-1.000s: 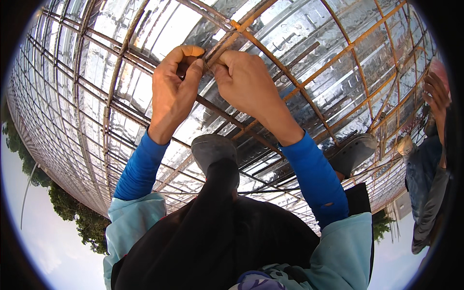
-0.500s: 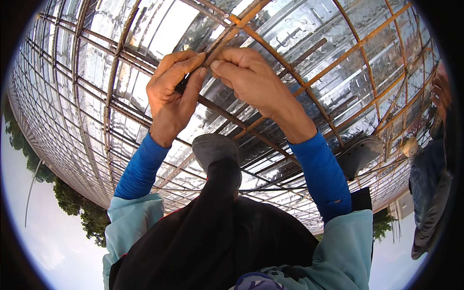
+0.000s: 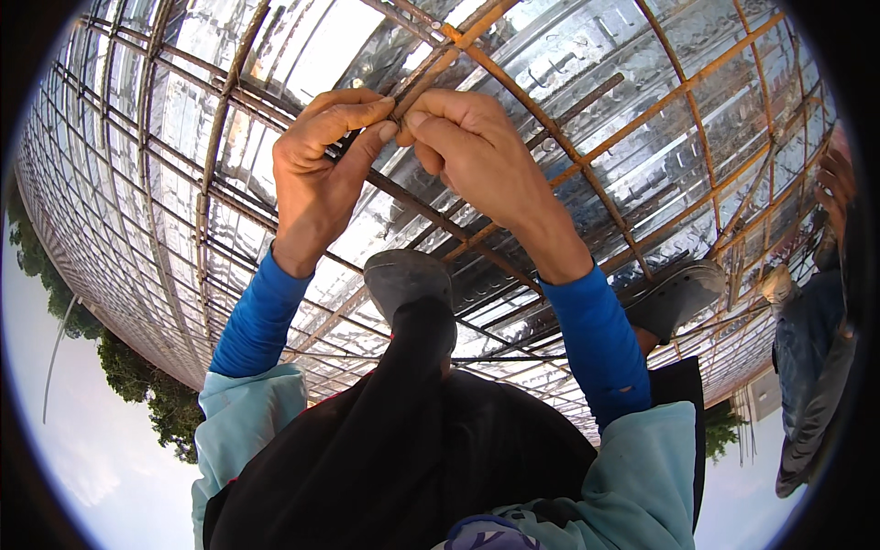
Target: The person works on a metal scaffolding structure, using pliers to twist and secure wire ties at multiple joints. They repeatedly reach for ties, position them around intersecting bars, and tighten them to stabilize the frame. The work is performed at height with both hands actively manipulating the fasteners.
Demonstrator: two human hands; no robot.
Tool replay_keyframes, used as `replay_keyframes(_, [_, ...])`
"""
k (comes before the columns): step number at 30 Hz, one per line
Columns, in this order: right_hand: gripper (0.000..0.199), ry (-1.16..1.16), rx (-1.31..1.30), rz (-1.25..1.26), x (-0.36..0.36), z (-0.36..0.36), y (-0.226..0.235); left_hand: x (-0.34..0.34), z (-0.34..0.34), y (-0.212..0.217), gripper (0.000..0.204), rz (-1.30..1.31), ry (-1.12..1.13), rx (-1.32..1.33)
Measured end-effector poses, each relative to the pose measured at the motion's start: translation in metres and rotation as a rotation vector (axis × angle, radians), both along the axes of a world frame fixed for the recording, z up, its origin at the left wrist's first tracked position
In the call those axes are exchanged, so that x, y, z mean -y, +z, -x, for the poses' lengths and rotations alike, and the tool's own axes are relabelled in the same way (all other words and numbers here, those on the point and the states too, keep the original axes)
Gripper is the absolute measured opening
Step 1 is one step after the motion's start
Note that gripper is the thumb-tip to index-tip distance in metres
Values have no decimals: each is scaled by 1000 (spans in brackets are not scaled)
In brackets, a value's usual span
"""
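My left hand (image 3: 310, 179) is closed in a pinch, its thumb and forefinger meeting at a thin dark tie wire (image 3: 395, 117) by a rusty steel bar (image 3: 434, 70). Close beside it, my right hand (image 3: 486, 160) has its fingers curled and pressed together at the same wire, against the lower end of that bar's visible stretch. Most of the wire is hidden by the fingertips. A darker bar (image 3: 417, 203) passes below the hands, crossing under the pinched spot.
Rebar mesh spreads all round over shiny ribbed metal sheeting (image 3: 587, 69). My dark shoe (image 3: 410, 280) stands on the mesh below my hands, my other shoe (image 3: 683, 289) to the right. Another person in jeans (image 3: 807, 357) is at the far right edge.
My fingertips have drawn slightly apart at the wire, and more of it shows. Both wrists have shifted a little; the right forearm has moved slightly left and down.
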State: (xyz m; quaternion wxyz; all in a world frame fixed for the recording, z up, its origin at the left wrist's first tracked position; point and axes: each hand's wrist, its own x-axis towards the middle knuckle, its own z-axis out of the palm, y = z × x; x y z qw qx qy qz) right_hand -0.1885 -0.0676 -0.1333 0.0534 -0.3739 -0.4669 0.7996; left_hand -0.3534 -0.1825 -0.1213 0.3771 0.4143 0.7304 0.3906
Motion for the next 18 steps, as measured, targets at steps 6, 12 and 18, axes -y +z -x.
replay_keyframes(6, [28, -164, -81, 498, 5, -3, -6, -5, 2, 1, 17, 22, 73, 116])
replay_keyframes(12, [28, -129, -7, 597, -1, -1, -5, -8, 4, 2, 16, 45, 66, 137])
replay_keyframes(18, [28, -133, -37, 680, -2, -3, -11, -10, 1, 1, 16, 28, 84, 116])
